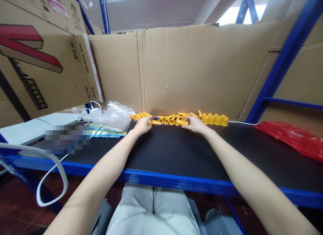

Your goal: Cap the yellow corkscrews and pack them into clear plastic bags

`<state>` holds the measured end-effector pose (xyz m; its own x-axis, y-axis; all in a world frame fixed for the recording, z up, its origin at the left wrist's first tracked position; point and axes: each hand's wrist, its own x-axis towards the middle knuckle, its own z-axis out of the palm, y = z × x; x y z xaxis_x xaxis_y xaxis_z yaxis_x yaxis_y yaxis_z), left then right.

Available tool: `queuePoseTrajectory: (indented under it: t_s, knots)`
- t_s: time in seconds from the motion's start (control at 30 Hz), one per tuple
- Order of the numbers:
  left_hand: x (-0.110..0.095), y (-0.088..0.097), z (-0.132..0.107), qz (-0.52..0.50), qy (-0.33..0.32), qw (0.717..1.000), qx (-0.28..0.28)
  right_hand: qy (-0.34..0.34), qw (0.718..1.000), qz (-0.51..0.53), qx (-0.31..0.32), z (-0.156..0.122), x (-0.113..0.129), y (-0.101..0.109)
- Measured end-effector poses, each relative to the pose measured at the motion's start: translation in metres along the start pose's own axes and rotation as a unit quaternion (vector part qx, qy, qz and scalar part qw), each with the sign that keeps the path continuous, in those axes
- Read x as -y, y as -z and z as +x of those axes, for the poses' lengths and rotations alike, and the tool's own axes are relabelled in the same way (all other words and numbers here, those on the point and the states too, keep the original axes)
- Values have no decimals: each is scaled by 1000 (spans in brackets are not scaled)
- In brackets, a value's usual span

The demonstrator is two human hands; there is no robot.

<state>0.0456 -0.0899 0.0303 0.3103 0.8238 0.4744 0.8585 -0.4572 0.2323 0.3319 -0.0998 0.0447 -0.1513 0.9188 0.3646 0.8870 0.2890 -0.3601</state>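
Note:
My left hand (143, 125) reaches to the back of the black shelf, its fingers closed round a small yellow plastic piece (150, 122) whose end shows by the thumb. My right hand (195, 124) pinches a yellow stick-like plastic piece (181, 123) that points left. Between and behind both hands runs a row of yellow plastic pieces with round open ends (165, 121) and thin handles, too small to name exactly. More of them lie in a heap (137, 116) beyond my left hand. Right of my right hand stand several yellow cup-shaped pieces (214, 119), close together.
A cardboard sheet (202, 70) closes off the back. Clear plastic bags (114, 115) and a colourful packet (108, 132) lie left, near a white cable (60, 174). A red plastic bag (290, 135) lies right. The shelf's blue edge (176, 179) runs in front of my legs.

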Motion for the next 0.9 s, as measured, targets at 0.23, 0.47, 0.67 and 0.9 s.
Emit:
queuePoseTrajectory:
  t_s: [0.23, 0.47, 0.67, 0.9]
  knots:
    - [1, -1, 1, 7, 15, 1000, 2, 99, 995, 28, 6, -5, 7, -8]
    - [-7, 2, -1, -6, -7, 1000, -4, 110, 994, -24, -8, -8, 18, -10]
    - [-21, 1, -4, -24, -19, 999, 11, 152, 988, -18, -10, -7, 16, -16]
    - [-18, 3, -4, -12, 3, 1000, 3, 136, 990, -13, -25, -2, 7, -10]
